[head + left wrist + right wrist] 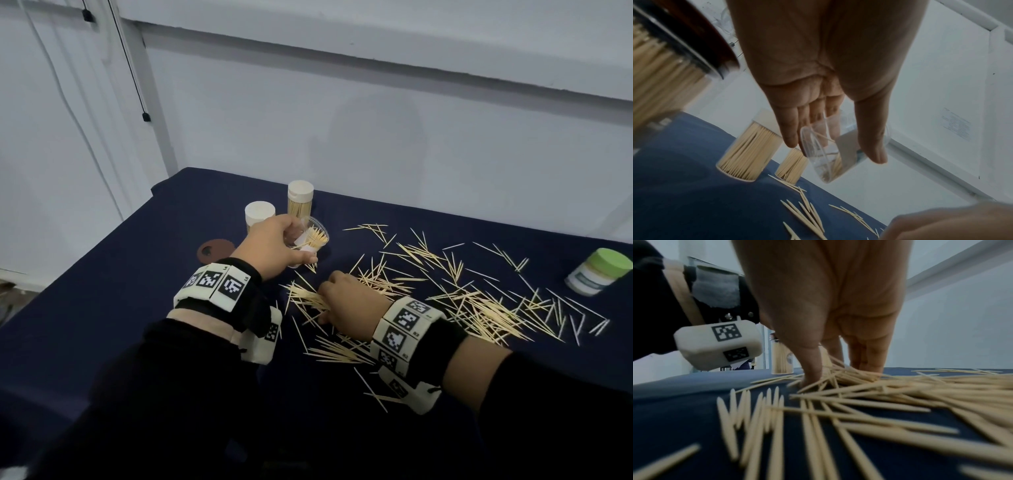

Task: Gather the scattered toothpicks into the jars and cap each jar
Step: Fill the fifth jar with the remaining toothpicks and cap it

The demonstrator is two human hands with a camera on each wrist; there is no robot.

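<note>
My left hand (pixel 301 241) grips a clear uncapped jar (pixel 310 240), tilted with its mouth toward the right and some toothpicks inside. In the left wrist view the thumb and fingers of the left hand (pixel 834 148) wrap that jar (pixel 826 162). Just right of it, my right hand (pixel 323 305) rests on the dark cloth, thumb and fingers pinching a bundle of toothpicks (pixel 306 297). The right wrist view shows the right hand (pixel 838 373) closing on the bundle (pixel 851 375). Many loose toothpicks (pixel 472 301) lie scattered to the right.
Two white-capped jars (pixel 260 214) (pixel 300 198) full of toothpicks stand behind my left hand. A brown lid (pixel 215 250) lies on the blue tablecloth (pixel 102 308) to the left. A green-capped jar (pixel 599 274) lies at the far right. The wall is close behind.
</note>
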